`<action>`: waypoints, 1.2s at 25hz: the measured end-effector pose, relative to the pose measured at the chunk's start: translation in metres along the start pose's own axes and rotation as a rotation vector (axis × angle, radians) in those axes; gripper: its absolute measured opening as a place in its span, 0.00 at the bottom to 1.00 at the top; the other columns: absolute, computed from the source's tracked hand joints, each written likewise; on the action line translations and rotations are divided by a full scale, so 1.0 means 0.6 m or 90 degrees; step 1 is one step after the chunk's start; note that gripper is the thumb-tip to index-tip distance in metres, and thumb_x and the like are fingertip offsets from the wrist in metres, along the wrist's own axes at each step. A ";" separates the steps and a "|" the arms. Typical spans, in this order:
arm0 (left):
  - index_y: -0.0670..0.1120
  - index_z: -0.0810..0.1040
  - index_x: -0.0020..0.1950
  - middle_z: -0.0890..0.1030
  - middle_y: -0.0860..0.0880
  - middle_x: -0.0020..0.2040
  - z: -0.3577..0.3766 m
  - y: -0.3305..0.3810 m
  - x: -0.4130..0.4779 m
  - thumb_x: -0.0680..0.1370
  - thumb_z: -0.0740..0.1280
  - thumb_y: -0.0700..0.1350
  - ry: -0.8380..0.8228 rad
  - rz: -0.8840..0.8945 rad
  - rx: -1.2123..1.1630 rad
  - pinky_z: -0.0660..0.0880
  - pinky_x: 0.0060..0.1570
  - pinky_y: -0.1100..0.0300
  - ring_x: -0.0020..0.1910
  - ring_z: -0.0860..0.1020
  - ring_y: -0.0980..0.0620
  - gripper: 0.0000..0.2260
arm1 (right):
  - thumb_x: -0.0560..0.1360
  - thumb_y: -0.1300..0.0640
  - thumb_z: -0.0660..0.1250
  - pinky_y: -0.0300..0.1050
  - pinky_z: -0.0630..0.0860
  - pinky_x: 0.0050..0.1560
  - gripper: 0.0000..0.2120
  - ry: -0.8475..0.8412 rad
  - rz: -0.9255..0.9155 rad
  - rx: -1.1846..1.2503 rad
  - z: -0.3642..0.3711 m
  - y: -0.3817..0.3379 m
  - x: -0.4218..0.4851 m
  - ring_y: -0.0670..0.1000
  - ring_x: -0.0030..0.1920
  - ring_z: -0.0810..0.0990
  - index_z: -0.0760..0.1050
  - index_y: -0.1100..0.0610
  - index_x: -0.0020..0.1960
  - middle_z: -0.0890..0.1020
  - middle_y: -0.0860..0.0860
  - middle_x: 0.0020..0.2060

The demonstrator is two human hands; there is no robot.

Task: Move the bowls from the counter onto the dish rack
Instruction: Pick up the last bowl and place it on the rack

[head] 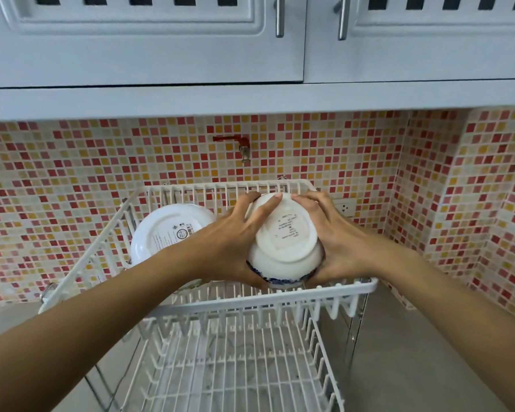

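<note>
A white wire two-tier dish rack (366,285) is standing on a grey worktop (414,352) before a red-and-yellow mosaic tile wall (72,173). On its upper tier, a wide white bowl (161,233) is lying upside down, labels showing. Beside it, the left hand (232,248) and right hand (336,242) are gripping an inverted glossy white bowl with blue rim pattern (283,248), fingers (265,209) curling around both its sides.

Printed label lines on the base of the held bowl (284,233), too small to read; sticker with logos on second bowl (170,230), also illegible.
</note>
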State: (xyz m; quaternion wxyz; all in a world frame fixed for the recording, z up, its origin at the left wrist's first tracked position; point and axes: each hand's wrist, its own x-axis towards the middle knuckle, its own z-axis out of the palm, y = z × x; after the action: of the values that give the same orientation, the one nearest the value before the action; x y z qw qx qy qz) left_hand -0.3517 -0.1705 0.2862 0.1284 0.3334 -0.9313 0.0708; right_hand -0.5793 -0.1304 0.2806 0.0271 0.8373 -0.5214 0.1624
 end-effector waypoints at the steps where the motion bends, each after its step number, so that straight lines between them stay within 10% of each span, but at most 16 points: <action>1: 0.59 0.32 0.73 0.47 0.49 0.75 0.000 0.001 -0.001 0.59 0.74 0.67 0.001 0.000 0.009 0.66 0.70 0.48 0.73 0.60 0.42 0.60 | 0.54 0.38 0.77 0.56 0.69 0.67 0.61 -0.001 0.002 0.002 -0.001 -0.001 -0.001 0.55 0.70 0.59 0.38 0.42 0.72 0.50 0.47 0.68; 12: 0.56 0.25 0.72 0.26 0.52 0.75 -0.044 0.006 -0.011 0.66 0.70 0.66 -0.085 -0.067 -0.072 0.42 0.75 0.48 0.76 0.33 0.50 0.57 | 0.56 0.32 0.74 0.51 0.46 0.76 0.64 -0.069 0.030 0.045 -0.011 -0.007 -0.003 0.45 0.75 0.36 0.30 0.41 0.72 0.34 0.39 0.73; 20: 0.56 0.41 0.77 0.41 0.50 0.79 -0.103 -0.054 -0.071 0.65 0.68 0.69 -0.187 -0.275 0.083 0.52 0.73 0.38 0.78 0.45 0.41 0.51 | 0.55 0.33 0.76 0.46 0.44 0.73 0.64 -0.062 0.049 0.041 -0.016 -0.027 0.013 0.36 0.70 0.40 0.34 0.43 0.74 0.39 0.35 0.74; 30: 0.56 0.56 0.73 0.62 0.54 0.73 -0.113 -0.066 -0.084 0.66 0.75 0.58 -0.194 -0.226 0.033 0.69 0.63 0.51 0.69 0.65 0.49 0.42 | 0.56 0.34 0.76 0.42 0.44 0.70 0.64 -0.077 0.044 0.035 -0.019 -0.027 0.013 0.34 0.69 0.38 0.34 0.42 0.74 0.38 0.34 0.73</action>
State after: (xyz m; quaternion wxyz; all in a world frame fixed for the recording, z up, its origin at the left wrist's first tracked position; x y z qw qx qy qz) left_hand -0.2756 -0.1557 0.3384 -0.0121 0.5021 -0.8645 0.0198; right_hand -0.5646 -0.1271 0.2960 -0.0330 0.8274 -0.5462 0.1267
